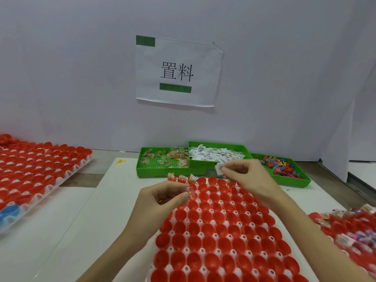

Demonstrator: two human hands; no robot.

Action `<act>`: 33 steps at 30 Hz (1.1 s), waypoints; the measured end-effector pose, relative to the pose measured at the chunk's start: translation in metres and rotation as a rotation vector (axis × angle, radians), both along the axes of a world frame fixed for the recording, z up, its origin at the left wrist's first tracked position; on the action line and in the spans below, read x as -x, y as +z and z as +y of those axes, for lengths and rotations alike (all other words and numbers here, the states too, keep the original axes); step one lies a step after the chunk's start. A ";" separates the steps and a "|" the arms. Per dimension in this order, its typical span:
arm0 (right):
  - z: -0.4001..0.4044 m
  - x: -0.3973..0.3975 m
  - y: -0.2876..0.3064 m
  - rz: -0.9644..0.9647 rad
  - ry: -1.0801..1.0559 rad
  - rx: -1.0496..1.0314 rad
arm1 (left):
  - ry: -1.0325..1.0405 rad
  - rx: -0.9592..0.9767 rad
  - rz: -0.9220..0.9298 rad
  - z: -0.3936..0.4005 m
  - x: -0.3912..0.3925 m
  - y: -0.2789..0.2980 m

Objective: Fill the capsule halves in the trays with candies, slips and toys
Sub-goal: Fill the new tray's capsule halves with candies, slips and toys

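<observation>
Far left: side tray (61, 178) of red capsule halves, a blue half (9, 211) at its near corner. Lower centre: main tray (186, 267) of red halves (223, 237), mostly unfilled; three at its top-left row hold candy packets (182, 178). Left hand (162, 197) pinches one clear candy packet (191, 191) over the tray's upper-left cells. Wall sign (177, 71) above centre reads "置料", with two green blocks. Behind the tray, three green bins: candies (164, 157), printed slips (217, 155), coloured toys (280, 165). Right hand (244, 174) pinches a white slip (219, 166) just in front of the slip bin. Lower right edge: filled tray (352, 235), halves holding slips and toys.
</observation>
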State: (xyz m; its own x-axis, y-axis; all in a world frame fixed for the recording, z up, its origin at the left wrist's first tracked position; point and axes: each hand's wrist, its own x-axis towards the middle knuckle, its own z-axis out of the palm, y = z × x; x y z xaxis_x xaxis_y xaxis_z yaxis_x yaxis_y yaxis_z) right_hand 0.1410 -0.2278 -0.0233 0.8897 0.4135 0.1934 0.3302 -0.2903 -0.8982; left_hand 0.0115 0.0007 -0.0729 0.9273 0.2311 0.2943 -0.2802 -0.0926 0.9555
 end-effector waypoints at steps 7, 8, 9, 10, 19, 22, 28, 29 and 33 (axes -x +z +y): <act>0.012 0.062 -0.019 -0.063 0.187 0.004 | -0.065 -0.078 -0.036 -0.019 0.008 0.001; 0.012 0.064 -0.020 -0.055 0.207 -0.002 | -0.053 -0.095 -0.047 -0.020 0.008 0.000; 0.011 0.066 -0.020 -0.047 0.216 -0.008 | -0.040 -0.108 -0.055 -0.021 0.008 0.000; 0.010 0.067 -0.020 -0.042 0.222 -0.008 | -0.032 -0.118 -0.059 -0.021 0.008 -0.001; 0.001 0.066 -0.014 0.037 0.230 0.005 | 0.021 -0.200 -0.065 -0.021 0.007 -0.008; -0.012 0.048 -0.007 0.019 0.103 -0.051 | 0.002 -0.217 -0.066 -0.019 0.006 -0.007; -0.058 -0.069 -0.002 -0.101 -0.428 0.193 | -0.012 -0.231 -0.074 -0.013 0.004 -0.007; -0.069 -0.092 -0.004 -0.122 -0.503 0.324 | -0.011 -0.227 -0.073 -0.012 0.004 -0.007; -0.109 -0.150 -0.018 -0.184 -0.573 0.817 | -0.009 -0.241 -0.075 -0.009 0.003 -0.007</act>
